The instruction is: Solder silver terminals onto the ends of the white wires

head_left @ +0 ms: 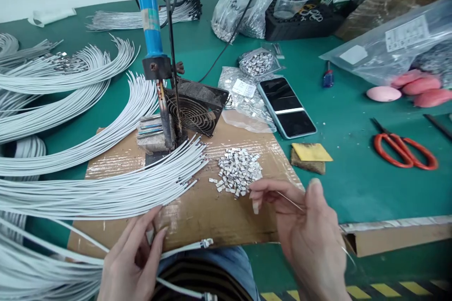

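Observation:
My left hand (132, 256) is at the front of the cardboard, fingers curled beside a bundle of white cables (141, 197). Whatever lies between its thumb and fingers is hidden. A cable with a metal end piece (206, 243) comes out past that hand; another passes below. Across the palm of my right hand (307, 230) runs a thin silvery wire (289, 201), held by the curled fingers, thumb raised. Its fingertips are at the edge of a pile of small metal clips (240, 171). The bundle's cut ends point toward the pile.
A blue-handled soldering iron (150, 23) stands upright in a holder, with a small fan (201, 108) behind. More cable bundles (52, 80) curve at the left. A phone (287, 108), yellow sponge (311, 152), red-handled scissors (404, 149) and plastic bags (384, 47) lie to the right.

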`<action>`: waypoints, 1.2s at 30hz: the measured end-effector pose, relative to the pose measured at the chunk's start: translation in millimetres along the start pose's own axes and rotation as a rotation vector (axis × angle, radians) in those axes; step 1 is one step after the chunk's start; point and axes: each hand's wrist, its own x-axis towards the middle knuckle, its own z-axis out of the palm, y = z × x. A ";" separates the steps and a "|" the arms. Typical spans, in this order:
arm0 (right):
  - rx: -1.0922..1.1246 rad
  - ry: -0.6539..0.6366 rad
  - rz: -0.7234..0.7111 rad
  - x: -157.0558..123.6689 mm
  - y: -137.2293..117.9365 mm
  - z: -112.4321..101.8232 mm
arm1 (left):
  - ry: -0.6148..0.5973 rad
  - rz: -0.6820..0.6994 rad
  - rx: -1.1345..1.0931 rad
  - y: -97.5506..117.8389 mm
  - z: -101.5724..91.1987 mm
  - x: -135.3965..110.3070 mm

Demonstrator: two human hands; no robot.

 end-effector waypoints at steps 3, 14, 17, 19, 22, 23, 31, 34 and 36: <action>-0.058 -0.019 -0.014 -2.6 2.1 -1.8 | 0.031 0.130 0.187 -1.7 2.1 5.0; -0.789 -0.196 -0.473 -4.6 16.4 26.8 | -0.015 0.255 0.130 -0.2 -19.3 21.2; -0.931 -0.220 -0.574 0.8 23.6 35.7 | -0.226 0.182 -0.069 13.9 -33.3 25.0; -0.982 -0.225 -0.612 4.1 25.4 38.5 | -0.364 0.169 -0.142 25.6 -40.5 30.1; -0.966 -0.212 -0.629 5.8 24.1 38.1 | -0.543 0.230 -0.166 42.8 -41.7 39.7; -0.943 -0.200 -0.624 5.1 22.9 37.1 | -0.553 0.228 -0.178 47.3 -38.9 42.8; -0.717 -0.084 -0.325 -14.6 13.6 29.6 | -0.261 0.243 -0.203 49.1 -5.7 46.4; -0.608 -0.095 -0.184 -19.0 13.7 29.9 | -0.139 0.547 -0.076 49.9 -5.9 41.7; -0.490 -0.097 -0.053 -20.0 12.5 30.7 | -0.235 0.619 -0.063 51.1 -6.6 41.7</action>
